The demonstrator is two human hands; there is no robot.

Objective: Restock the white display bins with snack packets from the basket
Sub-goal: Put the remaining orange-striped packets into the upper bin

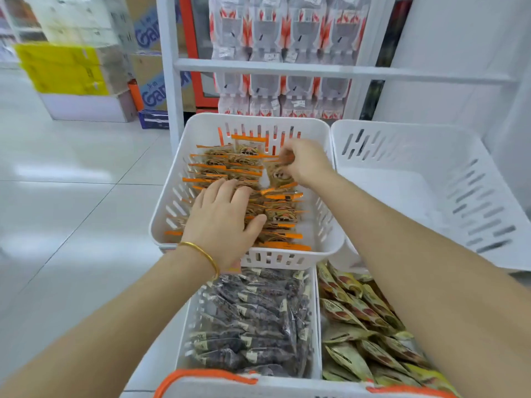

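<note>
Slotted bin (253,118): white, at 12 o'clock from the frame's centre; it holds rows of orange-edged packets (227,168) standing on edge.
Left hand (221,222): lies palm-down on the packets at the bin's 7 o'clock side. The fingers are straight and slightly spread, the thumb points toward 3 o'clock, and the hand presses on the rows.
Bracelet (204,252): a gold band on the left wrist, just over the bin's near rim.
Right hand (304,162): at the bin's 2 o'clock. The fingers are curled, with thumb and fingertips pinching the held packet (278,176).
Held packet: tilted, hanging below the fingers over the right-hand row; I cannot tell whether it touches that row.
Second bin (402,179): white with slotted walls, just beside the first at 3 o'clock.
Dark packets (253,320): in the lower compartment at 6 o'clock.
Yellow-green packets (359,317): in the neighbouring compartment at 5 o'clock.
Basket (201,374): only its orange-trimmed rim shows, at the bottom edge.
Rack (287,68): white, behind the bins at 12 o'clock, hung with red-and-white packs (287,30).
Cartons (63,67): at 10 o'clock, blurred.
</note>
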